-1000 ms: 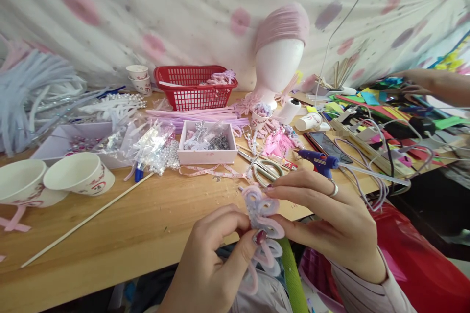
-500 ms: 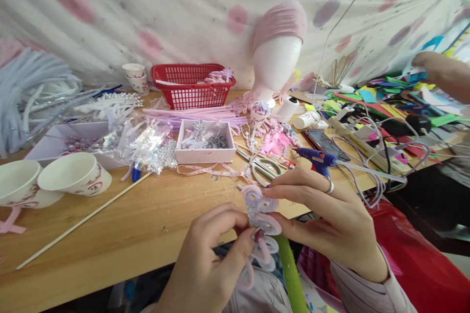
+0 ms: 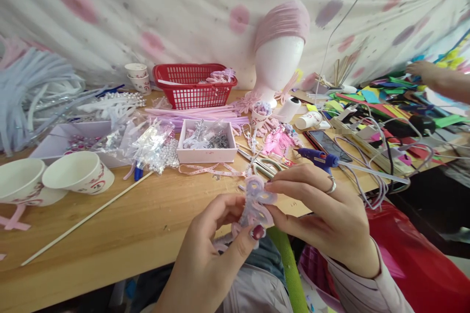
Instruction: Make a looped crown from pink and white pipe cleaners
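A looped ornament of pale lilac and pink pipe cleaners [image 3: 253,203] is between my two hands, just off the table's front edge. My left hand [image 3: 216,244] pinches its lower part, thumb across the front and fingers behind. On the right side, my right hand [image 3: 323,215] grips a loop between thumb and fingertips; a ring sits on one finger. Just beyond lie scissors [image 3: 267,167], a pink measuring tape [image 3: 216,171] and a blue glue gun [image 3: 317,157].
White paper cups [image 3: 79,173] and a thin wooden stick [image 3: 88,217] occupy the left. Behind are a box of trimmings [image 3: 207,156], a red basket [image 3: 194,95] and a white mannequin head [image 3: 279,63]. Cords [image 3: 382,176] run along the right, where another person's hand [image 3: 422,71] reaches over coloured strips.
The ornament has turned and risen slightly, its lower loops swinging left under my left hand. My right hand has shifted a little left. The other person's hand has moved lower.
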A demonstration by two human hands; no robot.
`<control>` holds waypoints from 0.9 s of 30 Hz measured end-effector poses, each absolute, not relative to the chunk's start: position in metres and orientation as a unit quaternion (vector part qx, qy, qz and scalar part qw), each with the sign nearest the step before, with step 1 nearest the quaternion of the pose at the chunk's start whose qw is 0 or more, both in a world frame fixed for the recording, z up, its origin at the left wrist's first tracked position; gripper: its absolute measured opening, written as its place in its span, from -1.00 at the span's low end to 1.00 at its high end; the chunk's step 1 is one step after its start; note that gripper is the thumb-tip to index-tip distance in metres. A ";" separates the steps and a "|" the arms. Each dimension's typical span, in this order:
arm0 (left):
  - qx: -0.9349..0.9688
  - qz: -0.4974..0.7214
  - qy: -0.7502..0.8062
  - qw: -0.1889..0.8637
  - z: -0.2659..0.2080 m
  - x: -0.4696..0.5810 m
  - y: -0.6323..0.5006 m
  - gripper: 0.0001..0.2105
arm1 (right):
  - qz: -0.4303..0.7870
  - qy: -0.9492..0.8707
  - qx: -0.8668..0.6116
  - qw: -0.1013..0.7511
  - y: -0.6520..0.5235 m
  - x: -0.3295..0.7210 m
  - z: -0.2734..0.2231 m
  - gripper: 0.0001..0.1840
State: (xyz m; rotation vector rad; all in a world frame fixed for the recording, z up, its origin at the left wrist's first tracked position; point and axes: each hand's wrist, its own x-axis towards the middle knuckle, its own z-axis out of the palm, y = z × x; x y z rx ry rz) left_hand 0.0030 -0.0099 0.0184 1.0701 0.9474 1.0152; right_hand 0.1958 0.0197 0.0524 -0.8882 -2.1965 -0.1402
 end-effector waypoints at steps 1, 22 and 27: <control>0.465 0.442 0.415 0.645 0.018 0.003 -0.009 -0.76 | -0.055 -0.857 -0.348 0.376 0.020 0.196 0.052 -0.83; 0.346 0.416 0.431 0.722 0.016 0.008 0.001 -0.73 | -0.078 -0.873 -0.324 0.357 0.021 0.195 0.057 -0.80; 0.349 0.423 0.415 0.727 0.016 0.007 0.004 -0.73 | -0.064 -0.876 -0.334 0.343 0.021 0.196 0.058 -0.81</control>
